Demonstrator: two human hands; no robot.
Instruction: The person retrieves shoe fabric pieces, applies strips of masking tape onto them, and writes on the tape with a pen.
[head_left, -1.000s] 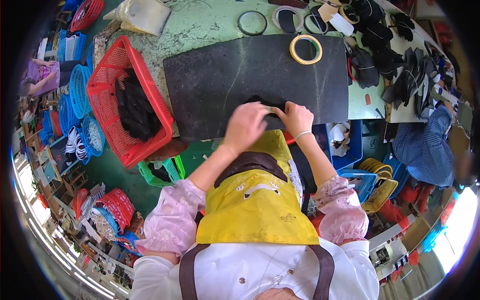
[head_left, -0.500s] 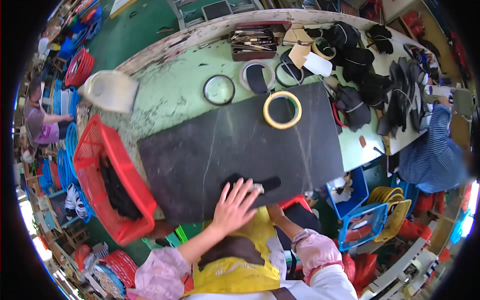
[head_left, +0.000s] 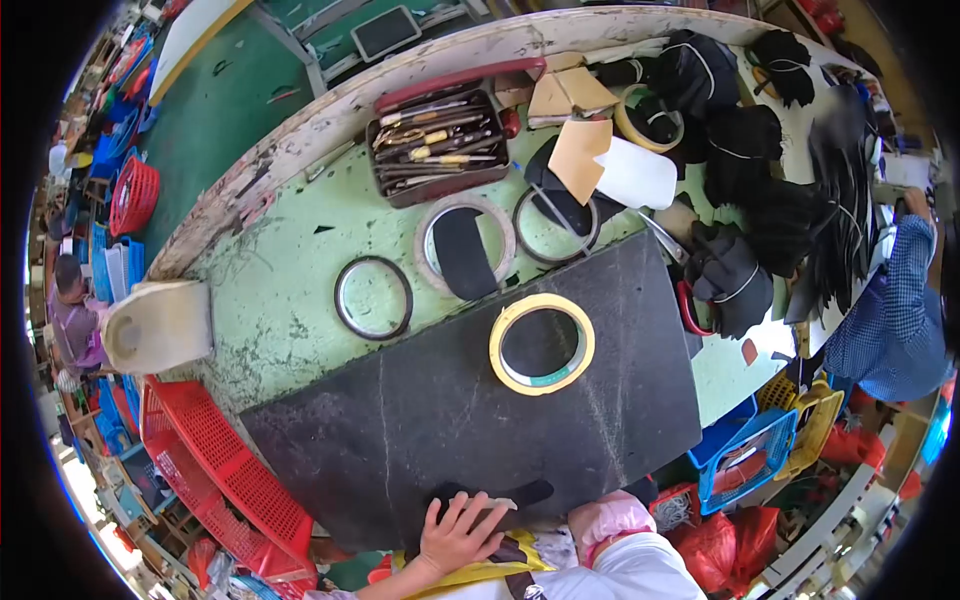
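My left hand [head_left: 462, 532] lies with fingers spread at the near edge of the black board [head_left: 450, 430]. Its fingertips rest on a black cut piece [head_left: 532, 494] that blends into the board. A small pale item [head_left: 506, 503] shows at the fingertips; its kind is unclear. My right arm ends in a pink sleeve cuff [head_left: 612, 520] at the board's near edge, and the hand itself is hidden. Farther up the board lies a roll of yellow tape [head_left: 542, 344].
A dark box of tools [head_left: 440, 150] stands at the back. Beyond the board are several rings, including a dark-rimmed one [head_left: 373, 298]. Bundled black pieces [head_left: 742, 140] cover the right side. A red basket [head_left: 235, 470] stands left. Another person [head_left: 890, 310] is at the right.
The view has tilted toward the far side of the table, so my hands sit lower in the picture. My right hand, partly visible before, is now out of sight. My left hand stays on the black piece.
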